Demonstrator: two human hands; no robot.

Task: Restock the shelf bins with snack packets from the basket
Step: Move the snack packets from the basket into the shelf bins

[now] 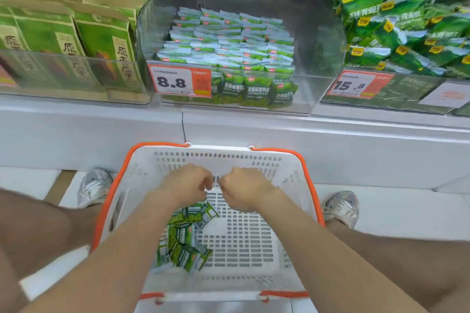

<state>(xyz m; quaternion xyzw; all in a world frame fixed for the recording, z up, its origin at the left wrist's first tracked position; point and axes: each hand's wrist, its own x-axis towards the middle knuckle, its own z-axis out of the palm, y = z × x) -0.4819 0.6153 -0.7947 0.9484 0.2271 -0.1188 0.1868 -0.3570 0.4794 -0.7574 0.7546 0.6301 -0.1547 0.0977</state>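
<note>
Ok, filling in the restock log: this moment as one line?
left hand, right hand: curled over basket, grip unclear | snack packets: small pile, basket's left side | middle bin: partly stocked

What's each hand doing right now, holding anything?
Left hand: fingers curled above snack packets; grip cannot be told.
Right hand: fingers curled; palm hidden, cannot be told.

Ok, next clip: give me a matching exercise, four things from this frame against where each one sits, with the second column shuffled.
1. basket
2. loose green packets
3. 8.8 price tag
4. brown-topped paper bags

A. front of the middle clear bin
B. far-left shelf bin
C. left part of the basket floor
D. between the person's shoes

Pairs: 1-D, 2-C, 3-A, 4-B.
</note>
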